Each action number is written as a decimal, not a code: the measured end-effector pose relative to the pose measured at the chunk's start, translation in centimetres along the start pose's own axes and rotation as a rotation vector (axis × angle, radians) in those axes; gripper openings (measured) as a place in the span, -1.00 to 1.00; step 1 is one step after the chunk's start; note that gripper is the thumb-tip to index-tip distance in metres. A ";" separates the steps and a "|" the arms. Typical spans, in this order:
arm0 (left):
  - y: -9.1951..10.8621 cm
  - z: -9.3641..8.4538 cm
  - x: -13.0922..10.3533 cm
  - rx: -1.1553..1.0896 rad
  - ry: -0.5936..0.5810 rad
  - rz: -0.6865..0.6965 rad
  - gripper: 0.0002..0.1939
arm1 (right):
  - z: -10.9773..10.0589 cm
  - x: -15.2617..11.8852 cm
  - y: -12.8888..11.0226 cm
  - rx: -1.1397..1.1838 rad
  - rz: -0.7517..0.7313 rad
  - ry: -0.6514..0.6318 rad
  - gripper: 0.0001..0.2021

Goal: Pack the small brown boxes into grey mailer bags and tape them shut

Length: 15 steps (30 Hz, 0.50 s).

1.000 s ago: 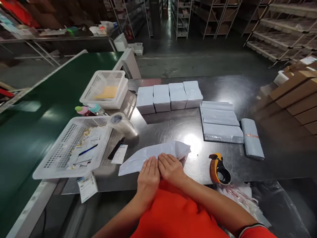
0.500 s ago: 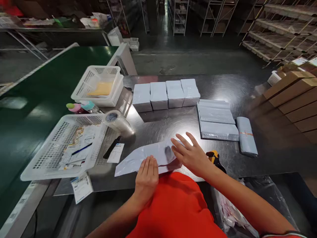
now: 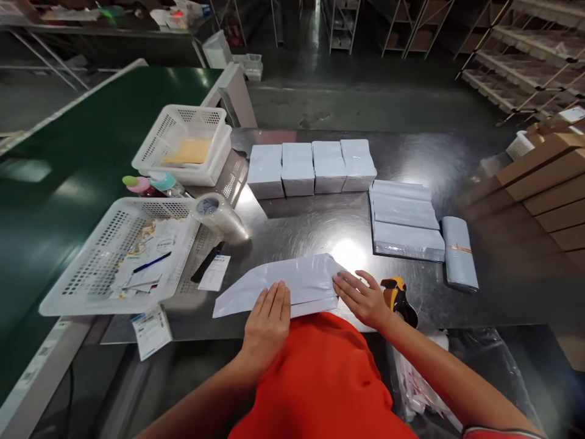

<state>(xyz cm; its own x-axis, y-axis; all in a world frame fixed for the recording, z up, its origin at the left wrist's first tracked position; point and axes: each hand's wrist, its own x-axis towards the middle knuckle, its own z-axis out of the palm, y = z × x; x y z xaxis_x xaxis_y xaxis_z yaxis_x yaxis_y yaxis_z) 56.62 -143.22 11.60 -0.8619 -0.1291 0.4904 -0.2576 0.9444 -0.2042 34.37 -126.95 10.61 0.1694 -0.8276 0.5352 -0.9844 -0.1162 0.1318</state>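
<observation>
A white plastic mailing bag [image 3: 297, 276] lies folded over on the metal table, close to my body. Its left end tapers to a loose flap. My left hand [image 3: 269, 317] lies flat on the bag's near edge with its fingers stretched out. At the bag's right end, my right hand [image 3: 363, 299] rests with outstretched fingertips touching the plastic. What the bag contains is hidden. Just right of my right hand is a yellow and black tape dispenser [image 3: 399, 299].
Several stacked white packs [image 3: 297, 167] line the table's back. Flat grey mailers [image 3: 404, 219] and a banded roll [image 3: 459, 253] lie right. To the left are a white basket [image 3: 91, 262], clear tape rolls [image 3: 222, 216], a black knife [image 3: 208, 262] and a green conveyor [image 3: 91, 146].
My right hand has come down from above onto the bag's right end. A dark round spot seen there earlier is covered now. The left hand stays on the bag.
</observation>
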 end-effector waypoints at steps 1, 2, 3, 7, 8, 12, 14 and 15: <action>-0.3 0.0 -0.4 -0.020 -0.030 -0.015 -0.65 | 0.6 -0.3 -0.4 0.021 0.042 0.017 -0.70; -0.5 0.1 -0.8 -0.042 -0.055 -0.037 -0.67 | 1.3 -0.6 -0.8 0.050 0.089 0.042 -0.68; -0.6 0.3 -1.4 -0.066 -0.068 -0.067 -0.66 | 2.0 -0.8 -1.2 0.089 0.141 0.075 -0.65; 0.4 2.0 -4.1 -0.266 -0.025 -0.284 -0.34 | 4.5 -1.3 -4.1 0.308 0.403 0.206 -0.47; 1.2 2.5 -4.7 -0.338 -0.007 -0.380 -0.32 | 4.9 -1.3 -5.0 0.367 0.482 0.230 -0.43; 4.2 4.0 -5.9 -0.651 0.034 -0.838 -0.41 | 5.9 -1.5 -8.0 0.592 0.766 0.266 -0.33; 4.5 4.0 -6.0 -0.789 0.028 -0.961 -0.43 | 5.9 -2.0 -8.6 0.695 0.842 0.239 -0.34; 4.2 3.8 -5.8 -0.842 0.037 -0.977 -0.45 | 5.8 -2.2 -8.6 0.741 0.871 0.218 -0.37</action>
<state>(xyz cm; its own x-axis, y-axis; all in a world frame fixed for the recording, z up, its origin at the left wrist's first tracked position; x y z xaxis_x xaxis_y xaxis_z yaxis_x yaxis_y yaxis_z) 58.91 -139.64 4.68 -0.4569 -0.8752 0.1586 -0.4061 0.3639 0.8382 42.17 -127.30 3.44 -0.6445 -0.6817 0.3464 -0.5460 0.0931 -0.8326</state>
